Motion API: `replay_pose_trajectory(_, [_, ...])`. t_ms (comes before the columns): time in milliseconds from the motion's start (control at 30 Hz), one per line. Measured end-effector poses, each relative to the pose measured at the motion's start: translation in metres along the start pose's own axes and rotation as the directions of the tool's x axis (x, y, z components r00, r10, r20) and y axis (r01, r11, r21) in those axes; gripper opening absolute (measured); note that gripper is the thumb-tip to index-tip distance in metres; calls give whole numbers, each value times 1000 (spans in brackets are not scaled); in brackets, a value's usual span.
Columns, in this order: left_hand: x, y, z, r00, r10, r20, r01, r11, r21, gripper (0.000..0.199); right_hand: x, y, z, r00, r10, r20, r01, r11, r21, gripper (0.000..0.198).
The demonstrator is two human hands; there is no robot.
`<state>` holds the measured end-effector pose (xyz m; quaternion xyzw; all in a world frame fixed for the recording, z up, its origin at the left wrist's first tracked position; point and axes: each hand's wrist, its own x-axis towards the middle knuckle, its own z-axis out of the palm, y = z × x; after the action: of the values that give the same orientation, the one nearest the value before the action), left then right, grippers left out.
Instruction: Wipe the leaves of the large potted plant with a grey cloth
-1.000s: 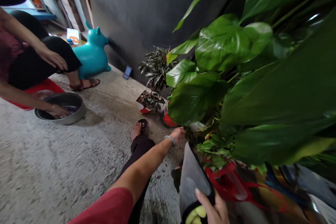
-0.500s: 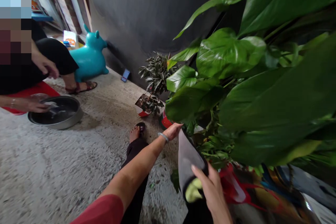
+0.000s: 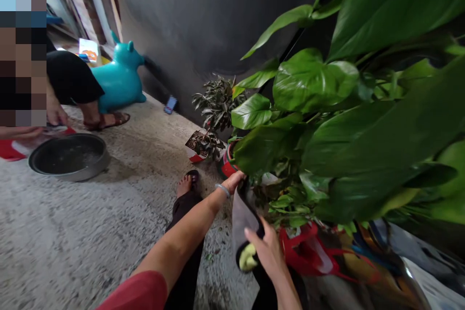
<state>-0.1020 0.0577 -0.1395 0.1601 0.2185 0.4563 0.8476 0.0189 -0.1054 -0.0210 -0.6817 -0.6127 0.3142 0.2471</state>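
A grey cloth (image 3: 241, 220) with a dark edge is stretched between my hands over the floor. My left hand (image 3: 234, 182), with a bangle at the wrist, pinches its far end beside the plant leaves. Nearer to me, my right hand (image 3: 268, 247) grips the other end, thumb on top. A yellow-green patch (image 3: 248, 256) shows at the cloth's near end, partly behind the right hand. The big green leaves (image 3: 269, 143) of a potted plant hang just beyond and to the right of my hands.
A red pot (image 3: 228, 167) and a small potted plant (image 3: 207, 144) stand by the dark wall. At left, a seated person's hands (image 3: 56, 111) are near a round basin (image 3: 69, 157). A turquoise animal toy (image 3: 118, 80) stands behind. A red bag (image 3: 308, 252) lies at right.
Both hands have shifted slightly left and the cloth hangs narrower, more folded. The other person's hand has lifted out of the basin.
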Motion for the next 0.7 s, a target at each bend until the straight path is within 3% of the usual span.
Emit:
replay_pose_trajectory(100, [-4, 6, -5, 999, 9, 45, -10, 1000, 16, 37, -55, 12, -43, 979, 194, 62, -200, 971, 130, 40])
replay_pose_trajectory(167, [-6, 9, -6, 996, 10, 83, -12, 1000, 24, 38, -64, 11, -79, 966, 253, -52, -241, 954, 176, 45])
replay_pose_trajectory(233, [-9, 10, -6, 995, 1, 98, -3, 1000, 25, 38, -46, 2, -97, 956, 200, -216, -163, 971, 177, 52])
replay_pose_trajectory(333, [-11, 7, -5, 994, 11, 112, -12, 1000, 5, 37, 7, -18, -74, 939, 83, -333, -58, 995, 87, 65])
replay_pose_trajectory(433, [-8, 3, -5, 994, 43, 97, -41, 999, -27, 35, 38, -26, -24, 978, 55, -203, -50, 998, 32, 57])
replay_pose_trajectory(500, [-4, 2, -7, 998, 53, 26, -52, 998, -33, 32, 29, -19, 0, 996, 40, -75, -37, 998, 43, 42])
replay_pose_trajectory(600, [1, 5, -13, 976, 30, -215, -21, 999, 43, 21, -10, 8, 5, 995, 81, 66, -86, 994, 71, 34])
replay_pose_trajectory(700, [-8, 17, -18, 874, 176, -453, -122, 982, 146, 18, -50, 33, -15, 985, 171, -2, -171, 983, 63, 41])
